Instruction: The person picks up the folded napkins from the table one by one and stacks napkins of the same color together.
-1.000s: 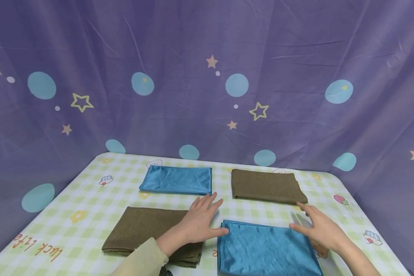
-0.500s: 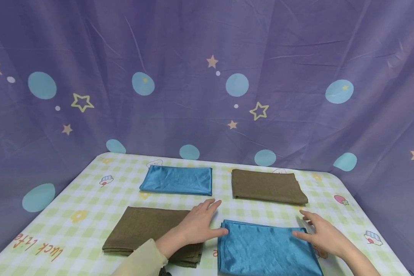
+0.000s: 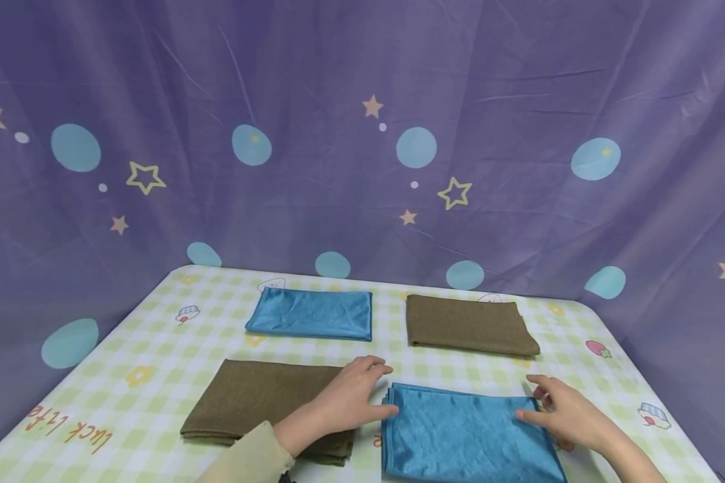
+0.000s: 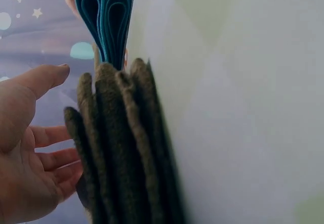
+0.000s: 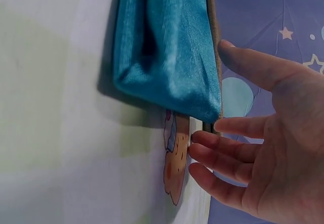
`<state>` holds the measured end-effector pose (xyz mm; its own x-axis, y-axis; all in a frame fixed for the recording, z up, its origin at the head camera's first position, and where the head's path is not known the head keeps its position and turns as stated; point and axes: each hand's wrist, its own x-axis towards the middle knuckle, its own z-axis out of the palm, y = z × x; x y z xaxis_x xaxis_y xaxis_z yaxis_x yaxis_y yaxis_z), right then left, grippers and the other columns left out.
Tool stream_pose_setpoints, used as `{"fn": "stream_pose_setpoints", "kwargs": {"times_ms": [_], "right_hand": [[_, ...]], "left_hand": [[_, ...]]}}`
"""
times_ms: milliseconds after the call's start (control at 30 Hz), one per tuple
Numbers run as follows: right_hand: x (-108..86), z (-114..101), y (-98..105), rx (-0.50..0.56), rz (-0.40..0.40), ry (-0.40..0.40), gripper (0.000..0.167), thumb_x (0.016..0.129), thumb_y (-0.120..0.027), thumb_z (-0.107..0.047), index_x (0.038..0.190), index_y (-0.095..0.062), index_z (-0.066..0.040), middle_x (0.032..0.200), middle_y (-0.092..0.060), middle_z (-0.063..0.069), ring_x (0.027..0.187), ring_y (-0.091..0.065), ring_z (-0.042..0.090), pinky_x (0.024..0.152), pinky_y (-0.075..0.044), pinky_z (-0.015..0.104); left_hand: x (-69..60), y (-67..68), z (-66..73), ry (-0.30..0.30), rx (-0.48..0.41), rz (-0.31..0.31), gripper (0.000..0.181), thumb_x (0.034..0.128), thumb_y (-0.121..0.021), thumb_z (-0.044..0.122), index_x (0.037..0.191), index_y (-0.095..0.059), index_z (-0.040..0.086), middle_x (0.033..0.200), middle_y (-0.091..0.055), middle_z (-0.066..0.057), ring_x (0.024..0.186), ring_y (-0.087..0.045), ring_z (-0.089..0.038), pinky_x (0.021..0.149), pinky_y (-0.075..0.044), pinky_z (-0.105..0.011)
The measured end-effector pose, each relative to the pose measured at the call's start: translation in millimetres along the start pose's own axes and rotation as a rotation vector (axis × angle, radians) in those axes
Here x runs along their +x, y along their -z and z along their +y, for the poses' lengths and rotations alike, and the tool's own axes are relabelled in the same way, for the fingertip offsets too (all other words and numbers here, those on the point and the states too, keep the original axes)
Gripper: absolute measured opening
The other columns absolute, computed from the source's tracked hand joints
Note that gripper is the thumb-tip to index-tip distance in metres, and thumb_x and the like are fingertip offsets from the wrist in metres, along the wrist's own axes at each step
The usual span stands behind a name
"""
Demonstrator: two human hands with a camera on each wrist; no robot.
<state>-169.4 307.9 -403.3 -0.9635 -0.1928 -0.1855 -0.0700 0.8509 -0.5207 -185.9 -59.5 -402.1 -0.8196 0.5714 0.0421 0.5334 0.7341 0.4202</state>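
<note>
A folded shiny blue cloth [image 3: 465, 439] lies at the near right, between my two hands. My left hand [image 3: 347, 399] hovers by its left edge, over the right part of a folded brown cloth [image 3: 256, 402]. That hand's thumb reaches the blue cloth's left edge; whether it touches cannot be told. At the other edge is my right hand [image 3: 570, 414], its thumb over the blue cloth and its fingers bent beyond the right side. In the right wrist view, the right hand [image 5: 273, 128] holds nothing, fingertips close to the blue cloth's corner [image 5: 177, 77].
Farther back lie another folded blue cloth [image 3: 311, 314] on the left and another folded brown cloth [image 3: 468, 325] on the right. A green-and-white checked tablecloth [image 3: 121, 416] covers the table. Behind its far edge hangs a purple curtain [image 3: 338, 201] with stars and blue dots.
Both hands have drawn their fingers in and come slightly nearer the person, the fingers bending more. Every cloth stays where it was.
</note>
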Motion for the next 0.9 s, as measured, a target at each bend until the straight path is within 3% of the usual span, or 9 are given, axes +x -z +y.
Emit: {"fn": "stream_pose_setpoints", "kwargs": {"times_ms": [200,400,533,700,800,900], "right_hand": [[0.3,1,-2,0.048,-0.039,-0.01,0.079,0.075,-0.068,-0.043,0.129,-0.041,0.007,0.084,-0.054,0.004,0.048,-0.043,0.012,0.061,-0.042,0.029],[-3.6,5,-8,0.082,-0.057,-0.018,0.069,0.075,-0.07,-0.041,0.119,-0.047,0.007,0.072,-0.05,0.003,0.042,-0.039,0.011,0.051,-0.04,0.027],[-7.3,6,-10,0.097,-0.058,-0.02,0.063,0.075,-0.071,-0.038,0.113,-0.049,0.007,0.069,-0.048,0.004,0.041,-0.039,0.011,0.044,-0.04,0.028],[-8.0,2,-7,0.072,-0.027,-0.031,0.057,0.074,-0.072,-0.036,0.106,-0.05,0.006,0.068,-0.046,0.003,0.044,-0.043,0.013,0.047,-0.039,0.027],[-7.6,-1,-6,0.071,-0.023,-0.089,0.052,0.073,-0.073,-0.036,0.099,-0.05,0.003,0.071,-0.05,0.003,0.048,-0.045,0.015,0.048,-0.04,0.028],[-8.1,-3,-6,0.078,-0.033,-0.17,0.048,0.073,-0.074,-0.036,0.093,-0.05,0.0,0.075,-0.054,0.003,0.052,-0.048,0.016,0.049,-0.042,0.03]], "left_hand": [[3.5,-3.4,2.8,-0.017,-0.03,-0.056,0.06,0.0818,-0.062,0.045,0.127,-0.05,0.007,0.12,-0.052,-0.004,0.111,-0.048,-0.018,0.094,-0.041,-0.035],[2.7,-11.1,7.3,0.013,-0.029,-0.13,0.062,0.0807,-0.064,0.044,0.127,-0.05,0.005,0.112,-0.054,-0.005,0.1,-0.053,-0.014,0.084,-0.046,-0.028],[3.5,-13.9,11.2,0.046,-0.005,-0.142,0.063,0.0797,-0.066,0.042,0.125,-0.051,0.001,0.107,-0.053,-0.007,0.093,-0.054,-0.013,0.079,-0.047,-0.028],[6.3,-14.2,17.0,0.157,-0.025,-0.134,0.059,0.0775,-0.069,0.038,0.117,-0.054,-0.003,0.099,-0.049,-0.009,0.074,-0.053,-0.014,0.065,-0.046,-0.027],[6.7,-14.2,19.8,0.226,-0.075,-0.12,0.054,0.0757,-0.071,0.035,0.11,-0.055,-0.003,0.094,-0.047,-0.008,0.067,-0.05,-0.016,0.058,-0.044,-0.027],[6.7,-14.5,21.4,0.252,-0.11,-0.099,0.047,0.0744,-0.073,0.033,0.1,-0.055,-0.002,0.089,-0.045,-0.007,0.065,-0.047,-0.017,0.056,-0.042,-0.028]]}}
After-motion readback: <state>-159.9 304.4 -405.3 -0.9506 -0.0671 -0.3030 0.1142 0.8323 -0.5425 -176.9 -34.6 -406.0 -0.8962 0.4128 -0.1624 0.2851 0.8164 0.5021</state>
